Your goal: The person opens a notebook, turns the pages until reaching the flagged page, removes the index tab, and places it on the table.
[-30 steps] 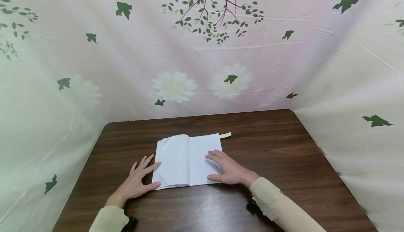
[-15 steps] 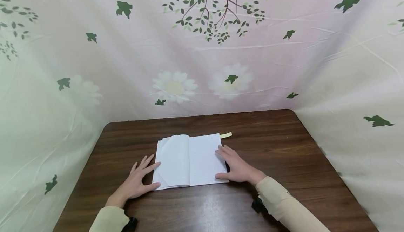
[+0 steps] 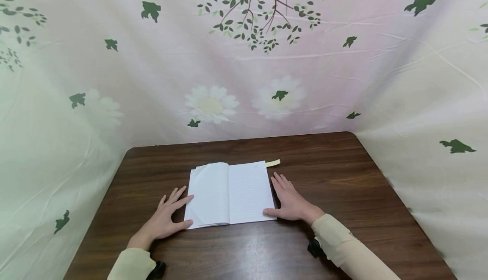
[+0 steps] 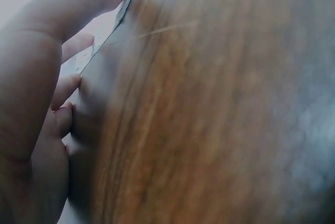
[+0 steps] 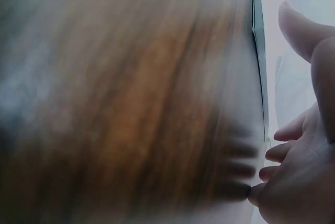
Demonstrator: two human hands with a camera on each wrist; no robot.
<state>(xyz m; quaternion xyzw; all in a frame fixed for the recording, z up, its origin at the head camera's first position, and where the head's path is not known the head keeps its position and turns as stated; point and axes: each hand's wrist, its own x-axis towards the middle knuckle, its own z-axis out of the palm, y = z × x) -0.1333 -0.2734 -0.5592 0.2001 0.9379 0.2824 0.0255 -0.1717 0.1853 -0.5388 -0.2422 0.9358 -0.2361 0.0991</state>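
An open notebook (image 3: 249,195) with lined white pages lies flat on the dark wooden table (image 3: 335,178). Its left page shows folded corners. My left hand (image 3: 162,220) rests at the notebook's left edge, thumb and index fingertip on the page, the other fingers spread on or over the wood. At the right edge, my right hand (image 3: 291,201) has its thumb on the lower page corner and its other fingers stretched out beside the notebook. In the left wrist view, the left thumb (image 4: 78,7) reaches the notebook's edge. The right thumb (image 5: 303,30) appears over the page in the right wrist view.
A pale yellow strip (image 3: 273,163) sticks out from the notebook's upper right corner. Printed fabric (image 3: 244,68) with flowers, leaves and birds hangs behind the table and along both sides. The table has rounded back corners.
My right hand has slid rightward off the lined page to the notebook's right edge, its fingers now beyond the paper. The left hand and notebook have stayed in place.
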